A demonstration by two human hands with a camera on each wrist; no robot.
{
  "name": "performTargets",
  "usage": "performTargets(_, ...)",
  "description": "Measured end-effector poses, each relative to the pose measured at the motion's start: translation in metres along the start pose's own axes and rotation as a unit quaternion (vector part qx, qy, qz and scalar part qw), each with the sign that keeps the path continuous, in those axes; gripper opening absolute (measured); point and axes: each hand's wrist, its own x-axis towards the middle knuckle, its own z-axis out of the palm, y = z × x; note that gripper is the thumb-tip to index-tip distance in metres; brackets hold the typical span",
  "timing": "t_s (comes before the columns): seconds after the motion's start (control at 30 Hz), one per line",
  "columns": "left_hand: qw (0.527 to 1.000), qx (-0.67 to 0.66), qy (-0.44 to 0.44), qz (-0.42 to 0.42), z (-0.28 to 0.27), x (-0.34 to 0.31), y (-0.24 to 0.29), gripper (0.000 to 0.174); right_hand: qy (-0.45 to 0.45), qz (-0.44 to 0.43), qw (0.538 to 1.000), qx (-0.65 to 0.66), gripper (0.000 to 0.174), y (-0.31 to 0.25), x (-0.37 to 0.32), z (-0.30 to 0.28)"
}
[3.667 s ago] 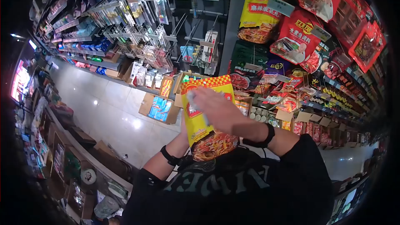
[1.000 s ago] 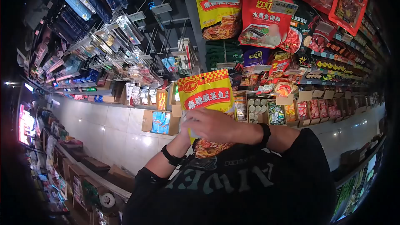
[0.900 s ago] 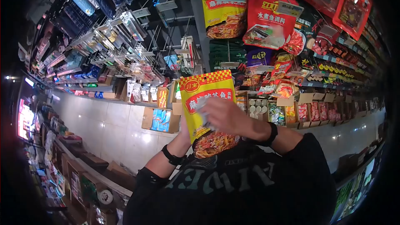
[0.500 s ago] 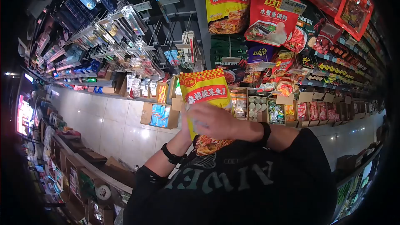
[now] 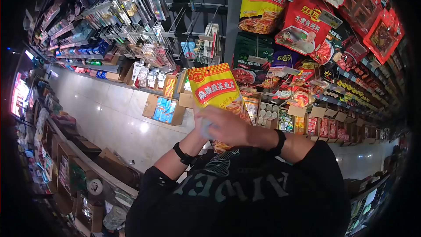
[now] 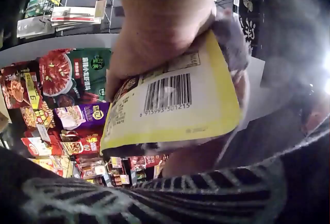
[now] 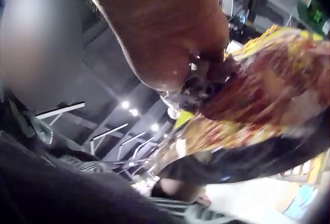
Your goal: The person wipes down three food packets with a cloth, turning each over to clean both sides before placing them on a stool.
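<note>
A yellow seasoning packet (image 5: 215, 83) with a red-and-yellow checked top edge is held upright in front of the chest, its printed front facing up at the head camera. My left hand (image 6: 160, 38) grips it from behind; in the left wrist view the fingers lie over the barcoded back. My right hand (image 5: 228, 126) lies across the lower front of the packet, fingers bent around a crumpled pale grey cloth (image 5: 205, 128) at the packet's left edge. The right wrist view shows this cloth (image 7: 198, 87) bunched under the fingers, against the blurred food picture.
Hanging packets, among them a matching yellow one (image 5: 262, 4) and a red one (image 5: 302, 26), fill the rack at right. Pegs with small goods hang at left. An open carton of blue packs (image 5: 164, 110) stands on the pale tiled floor (image 5: 118, 109).
My right hand with the cloth has moved from the packet's upper front down to its lower left edge, rubbing up and down between. The left hand keeps its grip. The head view has turned.
</note>
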Motion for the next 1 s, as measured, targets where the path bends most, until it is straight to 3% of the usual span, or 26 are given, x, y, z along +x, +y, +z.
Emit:
performTargets(0.03, 1.000, -0.013, -0.017, 0.017, -0.007, -0.002, 0.001, 0.073, -0.031, -0.034, 0.999, -0.003, 0.038, -0.007, 0.004, 0.008)
performTargets(0.13, 0.996, -0.051, -0.039, 0.055, -0.023, -0.016, 0.011, 0.072, -0.013, -0.058, 0.988, -0.143, 0.038, 0.003, 0.009, 0.012)
performTargets(0.2, 0.996, -0.080, 0.008, 0.046, -0.014, -0.025, 0.025, 0.073, 0.016, -0.012, 0.993, -0.112, 0.037, 0.008, 0.013, -0.015)
performTargets(0.23, 0.994, -0.095, 0.041, 0.035, -0.009, -0.028, 0.033, 0.073, 0.031, 0.045, 0.992, -0.114, 0.036, 0.015, 0.012, -0.023)
performTargets(0.3, 0.995, -0.087, 0.025, 0.040, -0.012, -0.035, 0.040, 0.073, 0.063, 0.161, 0.978, -0.119, 0.035, 0.032, 0.012, -0.027)
performTargets(0.4, 0.996, -0.076, -0.001, 0.053, -0.035, -0.040, 0.042, 0.074, 0.062, 0.039, 0.995, -0.065, 0.034, 0.026, 0.015, 0.011)
performTargets(0.47, 0.995, -0.033, -0.040, 0.088, -0.064, -0.042, 0.040, 0.075, -0.003, -0.026, 0.994, -0.101, 0.033, -0.009, 0.023, 0.046)
performTargets(0.57, 0.991, -0.101, 0.031, 0.078, -0.047, -0.059, 0.059, 0.077, -0.089, -0.050, 0.991, -0.087, 0.034, -0.046, 0.034, 0.073)
performTargets(0.6, 0.992, -0.101, 0.020, 0.067, -0.065, -0.066, 0.062, 0.076, -0.054, -0.089, 0.987, -0.123, 0.032, -0.033, 0.036, 0.075)
performTargets(0.7, 0.991, -0.115, 0.028, 0.054, -0.053, -0.080, 0.083, 0.075, 0.070, -0.018, 0.982, -0.175, 0.032, -0.010, 0.037, 0.054)
performTargets(0.8, 0.992, -0.103, 0.016, 0.065, -0.055, -0.086, 0.093, 0.075, 0.093, 0.089, 0.980, -0.153, 0.029, 0.002, 0.035, 0.038)
performTargets(0.9, 0.994, -0.063, -0.002, 0.092, -0.078, -0.089, 0.092, 0.075, 0.044, -0.112, 0.984, -0.134, 0.030, -0.016, 0.038, 0.083)
performTargets(0.97, 0.995, -0.065, 0.004, 0.082, -0.088, -0.091, 0.093, 0.075, -0.061, -0.133, 0.988, -0.057, 0.031, -0.023, 0.033, 0.135)
performTargets(1.0, 0.994, -0.084, 0.020, 0.063, -0.092, -0.092, 0.096, 0.075, -0.093, -0.129, 0.984, -0.079, 0.031, -0.030, 0.039, 0.137)
